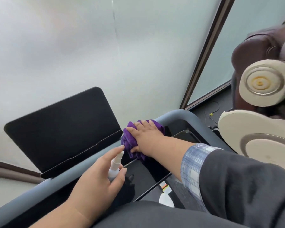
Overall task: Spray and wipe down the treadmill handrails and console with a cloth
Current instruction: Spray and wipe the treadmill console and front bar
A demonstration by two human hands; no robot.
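A purple cloth point(129, 142) lies bunched on the treadmill's glossy black console point(138, 175), just right of the upright black screen point(61, 129). My right hand point(145, 137) presses flat on the cloth with straight fingers, near the grey handrail point(179, 115) that bends round the console's far right corner. My left hand point(99, 178) grips a small white spray bottle point(114, 167) over the console's middle, index finger on its nozzle, which points toward the cloth.
Frosted glass panels point(89, 55) with a dark frame stand right behind the treadmill. A brown and cream massage chair point(263, 83) sits at the right, with thin cables on the dark floor beside it. The grey handrail also runs down to the lower left point(31, 191).
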